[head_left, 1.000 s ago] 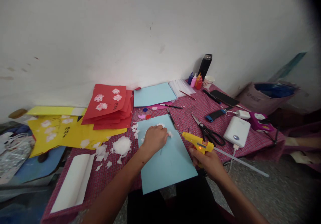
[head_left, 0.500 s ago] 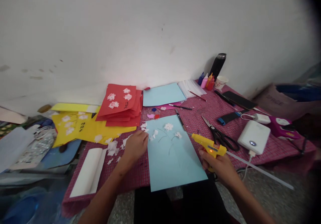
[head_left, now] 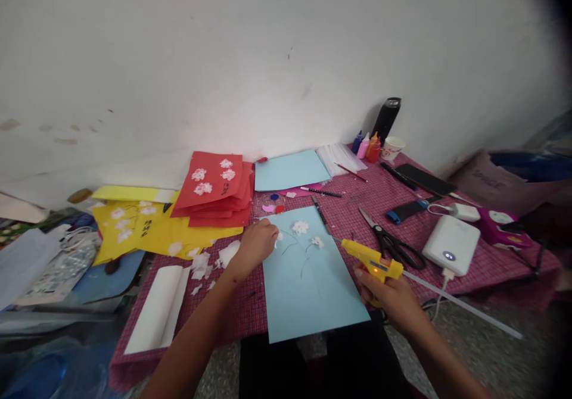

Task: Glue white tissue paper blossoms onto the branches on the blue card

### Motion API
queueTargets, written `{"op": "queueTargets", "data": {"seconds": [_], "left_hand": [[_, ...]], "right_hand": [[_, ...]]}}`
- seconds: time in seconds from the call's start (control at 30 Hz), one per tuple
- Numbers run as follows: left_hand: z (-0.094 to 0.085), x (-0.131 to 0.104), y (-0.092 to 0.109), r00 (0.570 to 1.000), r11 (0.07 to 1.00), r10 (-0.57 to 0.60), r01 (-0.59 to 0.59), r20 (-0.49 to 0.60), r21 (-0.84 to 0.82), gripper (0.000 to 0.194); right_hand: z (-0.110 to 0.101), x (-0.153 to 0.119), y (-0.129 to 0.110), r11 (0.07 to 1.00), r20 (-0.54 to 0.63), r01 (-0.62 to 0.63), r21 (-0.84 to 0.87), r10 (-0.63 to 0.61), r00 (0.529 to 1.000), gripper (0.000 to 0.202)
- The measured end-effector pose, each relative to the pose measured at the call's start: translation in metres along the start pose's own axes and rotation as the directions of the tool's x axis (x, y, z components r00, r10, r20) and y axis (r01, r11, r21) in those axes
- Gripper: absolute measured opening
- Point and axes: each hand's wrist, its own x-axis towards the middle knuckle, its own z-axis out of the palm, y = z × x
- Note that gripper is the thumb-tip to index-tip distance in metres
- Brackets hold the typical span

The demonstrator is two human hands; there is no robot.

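Note:
My right hand [head_left: 382,289] is wrapped round a yellow hot glue gun [head_left: 369,259]; its orange light glows and a long translucent glue stick [head_left: 465,306] sticks out of its back. The nozzle points left at the right edge of a light blue paper sheet [head_left: 313,298]. That sheet bears thin drawn stems and white paper flowers [head_left: 300,227]. Over its upper left corner my left hand [head_left: 258,243] is closed, fingertips together beside a white paper petal [head_left: 279,238]. Whatever its fingers pinch is hidden. White paper scraps [head_left: 201,265] lie left of this hand.
Red cards [head_left: 212,181] with pinkish flowers overlap yellow paper [head_left: 156,226] at the left. Scissors [head_left: 393,244], a white power bank [head_left: 452,245] and a phone [head_left: 424,178] lie right. Paint bottles [head_left: 369,149], a paper cup [head_left: 393,147] and a black flask [head_left: 386,118] stand behind.
My left hand has moved right and slightly away from me, from the sheet's left edge onto its upper left corner, covering small white pieces. My right hand and the glue gun have stayed nearly still.

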Motion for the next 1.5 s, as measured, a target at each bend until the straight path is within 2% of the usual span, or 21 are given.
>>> {"op": "queueTargets", "data": {"seconds": [0.23,0.4,0.6,0.77,0.83,0.93,1.17,1.5], "left_hand": [[-0.004,-0.003,-0.005,0.993,0.957,0.007,-0.041,-0.118,-0.288,0.018],[-0.004,-0.008,0.015,0.993,0.906,0.031,-0.075,-0.111,-0.417,0.014],[0.01,-0.015,0.045,0.985,0.939,0.175,-0.17,-0.012,-0.3,0.023],[0.009,-0.028,0.05,0.992,0.968,0.116,-0.101,0.053,-0.231,0.053],[0.008,-0.03,0.052,0.994,0.976,0.089,-0.073,0.066,-0.204,0.057],[0.01,-0.029,0.058,0.998,0.986,0.054,-0.046,0.045,-0.162,0.052],[0.017,-0.023,0.063,0.998,0.99,0.063,-0.061,0.006,-0.129,0.022],[0.019,-0.021,0.063,0.994,0.985,0.111,-0.109,0.011,-0.131,0.025]], "right_hand": [[0.0,0.002,0.003,1.0,0.006,-0.001,0.013,0.001,1.0,0.033],[0.002,-0.001,-0.004,0.999,-0.049,-0.002,-0.05,-0.001,0.999,0.034],[0.005,-0.005,-0.012,0.999,-0.105,0.018,-0.043,-0.023,0.994,0.032],[0.005,-0.005,-0.011,0.999,-0.095,0.018,-0.038,-0.022,0.995,0.031],[0.004,-0.005,-0.01,0.999,-0.088,0.014,-0.048,-0.018,0.996,0.03],[0.004,-0.005,-0.012,0.998,-0.089,0.018,-0.053,-0.022,0.996,0.029],[0.004,-0.01,-0.024,0.998,-0.064,0.014,-0.055,-0.018,0.998,0.029],[0.004,-0.009,-0.021,0.999,-0.08,-0.014,-0.041,0.011,0.997,0.03]]}}
